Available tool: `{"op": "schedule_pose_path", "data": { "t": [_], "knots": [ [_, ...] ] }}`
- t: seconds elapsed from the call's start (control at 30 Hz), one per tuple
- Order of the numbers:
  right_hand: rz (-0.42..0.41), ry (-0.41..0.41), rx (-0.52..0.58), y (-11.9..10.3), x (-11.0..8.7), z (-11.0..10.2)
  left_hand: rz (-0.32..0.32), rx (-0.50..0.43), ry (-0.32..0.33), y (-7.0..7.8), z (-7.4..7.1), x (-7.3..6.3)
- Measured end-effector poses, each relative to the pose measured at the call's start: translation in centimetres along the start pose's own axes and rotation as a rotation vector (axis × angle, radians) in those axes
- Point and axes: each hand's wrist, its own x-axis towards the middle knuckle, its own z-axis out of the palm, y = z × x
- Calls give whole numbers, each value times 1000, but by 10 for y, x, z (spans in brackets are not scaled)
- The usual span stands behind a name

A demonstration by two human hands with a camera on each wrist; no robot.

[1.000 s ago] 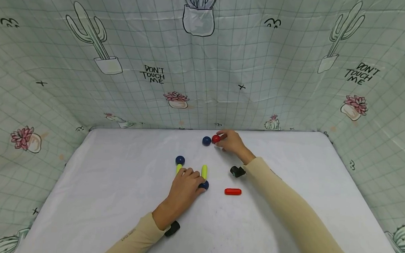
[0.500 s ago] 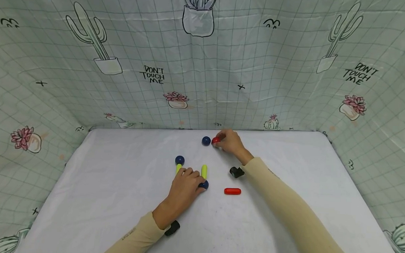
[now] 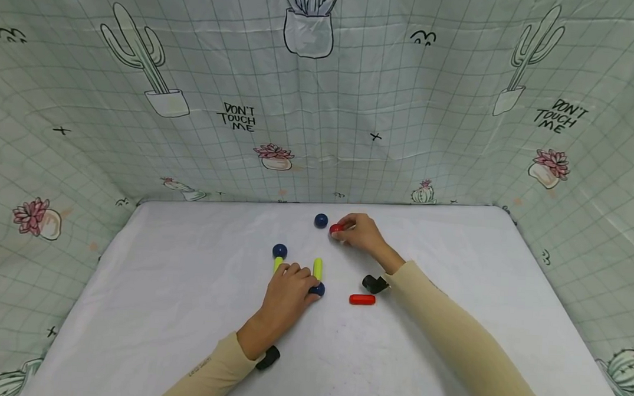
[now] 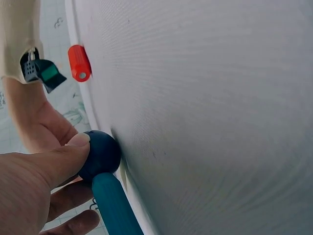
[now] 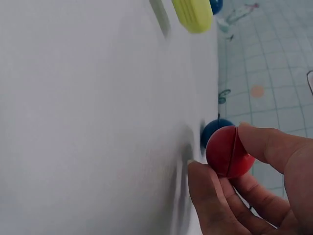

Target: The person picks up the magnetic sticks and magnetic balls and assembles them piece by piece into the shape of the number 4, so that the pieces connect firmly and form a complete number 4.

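Observation:
My right hand (image 3: 362, 232) pinches a red ball (image 5: 229, 152) between thumb and fingers, just right of a loose dark blue ball (image 3: 321, 220) at the table's far side. A seam line runs across the red ball in the right wrist view. My left hand (image 3: 287, 291) grips another blue ball (image 4: 101, 155), thumb laid over it. A rod (image 4: 115, 205), teal in the left wrist view, meets that ball; from the head it is a yellow-green rod (image 3: 317, 269). Left of it, a second yellow-green rod (image 3: 278, 263) ends at a blue ball (image 3: 280, 251), its near part hidden by my left hand.
A red rod (image 3: 362, 300) lies on the white table (image 3: 185, 287), right of my left hand; its end shows a pale round spot in the left wrist view. Black wrist cameras (image 3: 375, 284) sit at both sleeves. A cactus-print cloth (image 3: 353, 93) hangs behind and at the sides.
My right hand has drawn the red ball slightly nearer, away from the loose blue ball at the back. My left hand has stayed in place on its ball.

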Motion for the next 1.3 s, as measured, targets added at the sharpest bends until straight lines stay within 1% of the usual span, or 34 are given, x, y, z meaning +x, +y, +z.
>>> {"op": "schedule_pose_path", "data": {
  "t": [0.23,0.33,0.53,0.73,0.9,1.1,1.3],
  "knots": [
    [-19,-73,150,0,-16,6,-7,-2,-10,1,-3,0],
    [-20,-101,187,-2,-22,8,-5,-2,-10,1,-4,0],
    [-31,-130,207,-7,-29,14,-5,0,-15,1,-4,-1],
    [-43,-150,229,-7,-30,21,-6,14,-13,1,-4,-1],
    [-36,-163,234,-10,-31,23,-11,12,-21,2,-4,-1],
    [-38,-167,218,-9,-31,25,-5,6,-4,1,-4,-1],
    [-26,-185,247,-10,-32,28,1,7,15,0,-3,-2]
  ]
}}
